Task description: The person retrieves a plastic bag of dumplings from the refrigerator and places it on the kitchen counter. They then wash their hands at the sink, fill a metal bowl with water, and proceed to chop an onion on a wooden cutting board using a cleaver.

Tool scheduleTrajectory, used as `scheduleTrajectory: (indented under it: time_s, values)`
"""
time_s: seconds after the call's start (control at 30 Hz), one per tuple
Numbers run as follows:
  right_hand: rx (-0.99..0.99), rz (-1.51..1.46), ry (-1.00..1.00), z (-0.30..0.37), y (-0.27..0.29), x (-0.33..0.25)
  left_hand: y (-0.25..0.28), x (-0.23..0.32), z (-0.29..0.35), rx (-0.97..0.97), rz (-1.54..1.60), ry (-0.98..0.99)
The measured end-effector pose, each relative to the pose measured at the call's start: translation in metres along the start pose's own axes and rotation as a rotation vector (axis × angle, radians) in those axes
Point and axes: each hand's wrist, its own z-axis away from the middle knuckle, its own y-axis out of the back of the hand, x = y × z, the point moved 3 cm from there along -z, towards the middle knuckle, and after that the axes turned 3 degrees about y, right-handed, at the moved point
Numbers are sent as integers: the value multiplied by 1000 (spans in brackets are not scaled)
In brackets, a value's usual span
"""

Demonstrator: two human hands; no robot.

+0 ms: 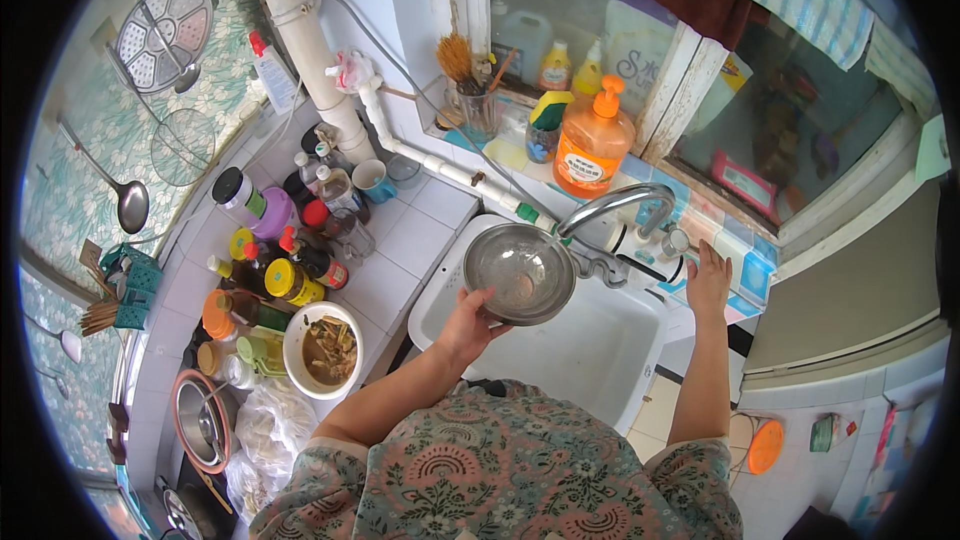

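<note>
My left hand grips the near rim of a steel bowl, fingers curled over the edge and thumb against the outside, holding it over the white sink just below the mouth of the curved chrome tap. My right hand lies on the sill by the tap's handle, fingers spread flat and gripping nothing; whether the fingertips actually touch the handle I cannot tell. I judge this to be the rinsing step at its start: the bowl is placed under the spout, and no stream of water shows. The next move, as I read it, calls for a small turn at the handle while my left hand keeps the bowl level and centred, so the water lands inside and does not splash off the rim. The bowl is thin, round and shiny, with a dull smear at its bottom; it should feel slick once wet, so the pinch on the rim wants to be firm. The sink is smooth, glossy and squarish with rounded corners. Behind the tap stands an orange pump bottle of soft plastic. On the tiled counter to my left sits a white bowl of brownish food, beside a cluster of sauce bottles and jars with coloured caps.
</note>
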Motion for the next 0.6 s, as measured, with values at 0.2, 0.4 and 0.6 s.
scheduleTrajectory:
  time_s: [0.2,0.4,0.6]
  values:
    - [36,23,-6,-5,12,-5,4,0,-4,-32,-19,-8]
    - [5,32,-3,-7,12,-5,4,0,-6,-86,10,-23]
    - [-31,52,-18,1,16,-17,7,-3,-8,-92,18,-13]
